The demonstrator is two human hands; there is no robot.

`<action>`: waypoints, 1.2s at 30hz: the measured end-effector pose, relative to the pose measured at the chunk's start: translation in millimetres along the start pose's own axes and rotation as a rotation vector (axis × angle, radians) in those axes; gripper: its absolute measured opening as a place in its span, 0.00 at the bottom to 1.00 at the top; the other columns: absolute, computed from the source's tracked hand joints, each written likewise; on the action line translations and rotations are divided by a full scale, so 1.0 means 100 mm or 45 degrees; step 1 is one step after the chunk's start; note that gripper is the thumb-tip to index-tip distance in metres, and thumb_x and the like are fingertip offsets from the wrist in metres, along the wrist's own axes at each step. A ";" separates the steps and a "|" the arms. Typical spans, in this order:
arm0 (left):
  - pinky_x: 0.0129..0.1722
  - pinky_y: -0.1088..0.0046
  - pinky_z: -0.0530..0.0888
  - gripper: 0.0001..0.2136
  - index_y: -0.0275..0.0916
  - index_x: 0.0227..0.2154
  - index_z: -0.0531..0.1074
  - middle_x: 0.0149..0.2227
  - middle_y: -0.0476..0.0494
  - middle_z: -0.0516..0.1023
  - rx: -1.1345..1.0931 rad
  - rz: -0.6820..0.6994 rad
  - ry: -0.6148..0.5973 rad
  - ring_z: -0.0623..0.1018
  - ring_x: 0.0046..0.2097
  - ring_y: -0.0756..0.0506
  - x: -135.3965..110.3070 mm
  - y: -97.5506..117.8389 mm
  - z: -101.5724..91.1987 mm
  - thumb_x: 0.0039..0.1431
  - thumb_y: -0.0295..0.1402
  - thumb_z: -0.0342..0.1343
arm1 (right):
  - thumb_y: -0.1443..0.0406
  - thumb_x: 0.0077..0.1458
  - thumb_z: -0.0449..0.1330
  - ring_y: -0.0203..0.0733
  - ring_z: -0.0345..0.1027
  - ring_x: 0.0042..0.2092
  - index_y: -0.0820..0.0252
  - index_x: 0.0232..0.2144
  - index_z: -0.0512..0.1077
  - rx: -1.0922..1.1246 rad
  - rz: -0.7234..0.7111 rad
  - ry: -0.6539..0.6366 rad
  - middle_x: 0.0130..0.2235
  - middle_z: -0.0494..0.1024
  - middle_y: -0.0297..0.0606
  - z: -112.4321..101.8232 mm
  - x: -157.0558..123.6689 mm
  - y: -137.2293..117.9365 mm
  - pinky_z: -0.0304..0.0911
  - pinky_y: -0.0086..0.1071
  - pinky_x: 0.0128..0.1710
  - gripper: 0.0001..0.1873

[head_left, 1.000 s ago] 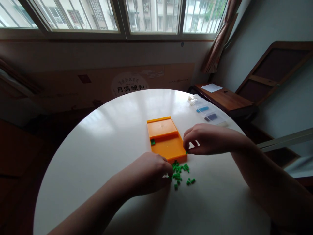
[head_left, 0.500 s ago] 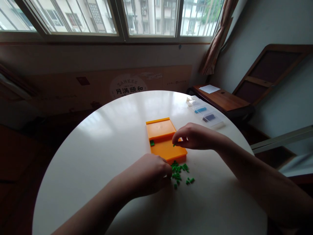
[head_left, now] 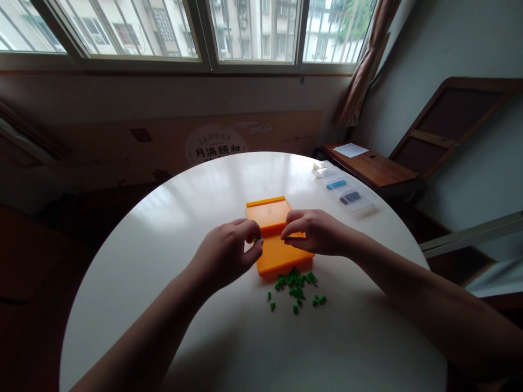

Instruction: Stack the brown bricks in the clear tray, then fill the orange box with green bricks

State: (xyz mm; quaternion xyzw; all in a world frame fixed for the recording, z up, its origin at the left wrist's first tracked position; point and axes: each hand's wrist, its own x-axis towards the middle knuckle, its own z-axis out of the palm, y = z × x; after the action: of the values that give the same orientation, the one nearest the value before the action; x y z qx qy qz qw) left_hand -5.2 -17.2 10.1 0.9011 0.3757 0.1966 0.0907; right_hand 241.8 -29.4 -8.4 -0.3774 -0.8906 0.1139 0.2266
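Observation:
An orange plastic box [head_left: 281,260] lies open on the white round table, its lid [head_left: 267,215] folded back toward the window. Over the box's left edge, my left hand [head_left: 232,247] has thumb and forefinger closed around a small green block [head_left: 256,239]. Above the right part of the box is my right hand [head_left: 314,231], its fingertips pinched on a tiny green block, mostly hidden. A loose heap of small green blocks [head_left: 296,279] lies in front of the box, with a few single ones scattered nearer me.
A clear plastic case [head_left: 359,204] with blue and dark contents sits at the table's [head_left: 163,228] far right edge. Beyond it stands a wooden desk [head_left: 379,169] with a white paper [head_left: 350,149] on it. Windows and a printed cardboard panel [head_left: 253,130] are behind the table.
My left hand has gone from the green heap up to the box's left side. My right hand has shifted slightly left over the box. Two single blocks now show left of the heap.

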 end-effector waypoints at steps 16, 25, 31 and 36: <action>0.32 0.71 0.69 0.09 0.43 0.36 0.79 0.33 0.49 0.82 0.048 -0.322 0.079 0.77 0.30 0.47 0.05 -0.17 0.02 0.57 0.35 0.54 | 0.69 0.51 0.62 0.39 0.74 0.39 0.51 0.34 0.80 -0.112 0.144 0.007 0.38 0.82 0.30 0.23 0.05 0.02 0.61 0.29 0.36 0.09; 0.33 0.69 0.71 0.12 0.45 0.39 0.79 0.36 0.47 0.83 0.101 -0.444 -0.063 0.79 0.34 0.43 0.06 -0.21 0.06 0.58 0.37 0.52 | 0.68 0.51 0.62 0.39 0.74 0.38 0.50 0.35 0.80 -0.157 0.148 -0.012 0.38 0.82 0.30 0.33 0.17 -0.07 0.57 0.30 0.32 0.10; 0.35 0.67 0.72 0.13 0.44 0.40 0.79 0.38 0.44 0.83 0.123 -0.562 -0.184 0.80 0.38 0.40 0.08 -0.25 0.10 0.58 0.37 0.52 | 0.66 0.54 0.62 0.39 0.72 0.37 0.51 0.35 0.80 -0.200 0.129 -0.010 0.37 0.82 0.32 0.30 0.16 -0.11 0.57 0.30 0.33 0.07; 0.36 0.66 0.73 0.14 0.45 0.41 0.80 0.39 0.44 0.83 0.113 -0.521 -0.228 0.80 0.39 0.40 0.08 -0.24 0.18 0.58 0.37 0.51 | 0.64 0.57 0.59 0.39 0.71 0.36 0.53 0.34 0.80 -0.244 0.117 -0.053 0.34 0.81 0.34 0.29 0.18 -0.15 0.56 0.31 0.32 0.09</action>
State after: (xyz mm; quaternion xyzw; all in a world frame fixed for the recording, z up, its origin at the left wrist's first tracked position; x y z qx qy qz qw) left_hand -7.7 5.5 -11.1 0.8232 0.5492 0.0767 0.1219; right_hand 207.3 -27.8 -22.7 -0.4355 -0.8837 0.0461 0.1655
